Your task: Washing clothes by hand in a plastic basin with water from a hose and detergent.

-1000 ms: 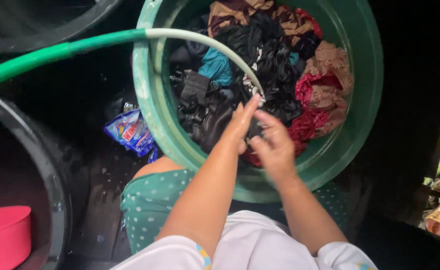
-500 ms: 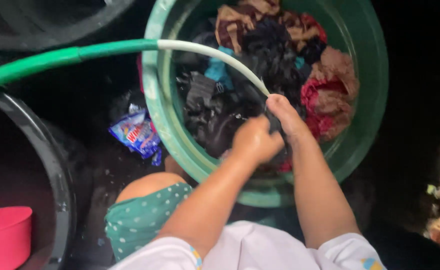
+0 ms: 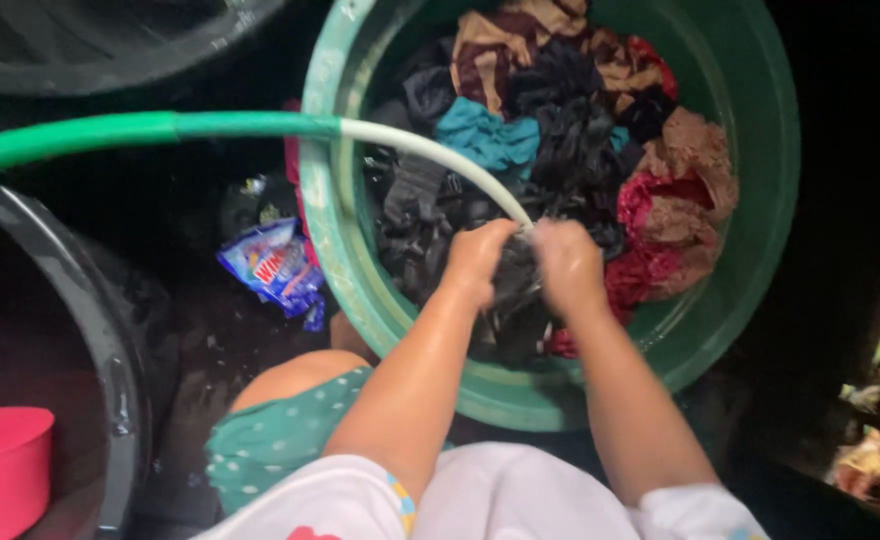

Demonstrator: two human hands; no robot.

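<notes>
Both hands, left hand [image 3: 477,255] and right hand [image 3: 567,262], clench a black garment [image 3: 513,300] at frame centre inside a green tub [image 3: 760,250] of wet laundry [image 3: 580,130], beneath a green-and-white hose [image 3: 210,127]. A blue detergent sachet [image 3: 270,265] lies on dark wet flooring, a pink bowl [image 3: 0,465] lower left.

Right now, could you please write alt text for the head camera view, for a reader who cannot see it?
Seen from above, a person's left hand and right hand grip a dark wet garment in a green tub full of mixed clothes, with a green and white hose ending at the hands. A blue detergent sachet lies beside the tub and a red bowl sits at lower left.
</notes>
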